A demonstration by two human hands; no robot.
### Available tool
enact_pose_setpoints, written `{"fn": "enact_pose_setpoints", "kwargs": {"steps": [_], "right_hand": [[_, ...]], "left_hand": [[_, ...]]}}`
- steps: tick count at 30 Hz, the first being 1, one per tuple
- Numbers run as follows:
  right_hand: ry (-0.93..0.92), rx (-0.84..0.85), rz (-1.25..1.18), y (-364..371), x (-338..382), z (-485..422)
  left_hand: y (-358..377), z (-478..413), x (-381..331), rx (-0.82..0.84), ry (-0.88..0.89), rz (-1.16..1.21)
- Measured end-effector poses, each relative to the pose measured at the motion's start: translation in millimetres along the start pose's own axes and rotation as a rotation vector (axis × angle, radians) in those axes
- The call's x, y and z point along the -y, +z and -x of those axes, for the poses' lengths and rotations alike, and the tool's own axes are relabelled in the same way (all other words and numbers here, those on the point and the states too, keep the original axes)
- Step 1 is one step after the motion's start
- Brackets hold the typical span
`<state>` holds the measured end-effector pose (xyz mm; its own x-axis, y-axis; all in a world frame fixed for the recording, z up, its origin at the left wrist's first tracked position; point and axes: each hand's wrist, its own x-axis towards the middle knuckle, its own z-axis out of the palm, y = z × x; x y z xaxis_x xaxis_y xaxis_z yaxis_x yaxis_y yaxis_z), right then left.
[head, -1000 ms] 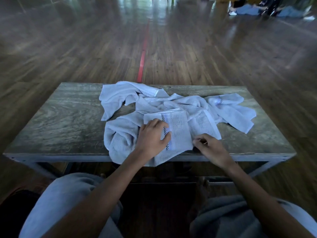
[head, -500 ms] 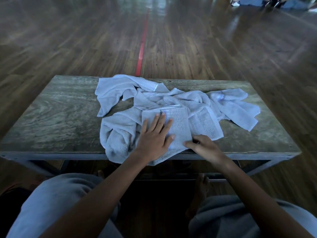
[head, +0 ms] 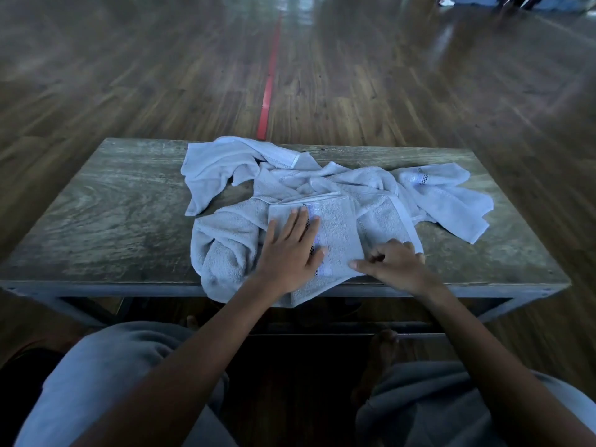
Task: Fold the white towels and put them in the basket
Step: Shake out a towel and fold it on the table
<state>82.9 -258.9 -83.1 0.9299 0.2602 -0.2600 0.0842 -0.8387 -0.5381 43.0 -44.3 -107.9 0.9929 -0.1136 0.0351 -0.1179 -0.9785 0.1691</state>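
Several towels (head: pixel 322 185) heaped mid-table (head: pixel 106 221) | folded towel (head: pixel 338 233) at near edge, atop heap | left hand (head: pixel 290 253) flat, fingers spread, pressing folded towel, gripping nothing | right hand (head: pixel 393 262) curled at towel's right edge, seemingly pinching it; grip unclear | basket not seen.

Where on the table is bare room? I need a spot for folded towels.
The table's left end is bare, from its left edge to the loose towels. A smaller patch lies right of the towels. The middle is crowded: folded towel under both hands.
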Motion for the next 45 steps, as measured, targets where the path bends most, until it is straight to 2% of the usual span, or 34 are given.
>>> {"fn": "enact_pose_setpoints", "kwargs": {"steps": [3, 6, 8, 11, 14, 17, 21, 24, 25, 28, 30, 34, 41, 45], "right_hand": [[-0.066, -0.201, 0.019, -6.8, 17.3, 1.9], [-0.271, -0.436, 0.117, -0.2, 35.0, -3.3], [-0.413, -0.409, 0.252, 10.4, 45.5, -8.4], [-0.505, -0.253, 0.443, 33.7, 50.0, -16.3], [-0.468, -0.199, 0.569, 49.4, 43.1, -24.6], [-0.385, -0.187, 0.547, 50.0, 37.2, -28.4], [-0.319, -0.287, 0.430, 43.2, 37.0, -23.8], [-0.217, -0.517, 0.323, 31.9, 39.1, -23.0], [-0.161, -0.548, 0.278, 27.3, 38.6, -24.5], [-0.047, -0.429, 0.114, 19.3, 33.7, -28.8], [-0.008, -0.321, 0.044, 18.2, 32.3, -31.1], [-0.042, -0.332, -0.125, 19.4, 37.2, -33.2], [-0.009, -0.313, -0.579, 9.2, 46.4, -24.8], [0.052, -0.237, -0.773, 1.0, 48.0, -26.4]], "left_hand": [[-11.1, 2.8, 4.4, -0.007, -0.107, 0.194], [-10.8, 9.1, 9.2, -0.121, -0.131, 0.236], [-6.7, 12.3, 10.2, -0.190, -0.096, 0.158], [1.4, 12.9, 11.6, -0.115, -0.106, 0.099], [9.3, 13.8, 15.6, -0.054, -0.152, 0.098], [9.8, 15.6, 18.4, -0.033, -0.185, 0.103], [-2.7, 17.0, 19.7, -0.004, -0.251, 0.167], [-17.5, 14.0, 18.7, -0.085, -0.288, 0.231], [-22.3, 12.4, 18.8, -0.095, -0.308, 0.275], [-29.4, 6.6, 22.4, -0.055, -0.344, 0.450], [-29.8, 3.3, 24.1, -0.005, -0.356, 0.473], [-31.6, 0.0, 18.4, -0.037, -0.400, 0.461], [-36.6, -7.1, -0.2, -0.280, -0.442, 1.071], [-40.4, -13.4, 5.2, -0.255, -0.560, 1.532]]}}
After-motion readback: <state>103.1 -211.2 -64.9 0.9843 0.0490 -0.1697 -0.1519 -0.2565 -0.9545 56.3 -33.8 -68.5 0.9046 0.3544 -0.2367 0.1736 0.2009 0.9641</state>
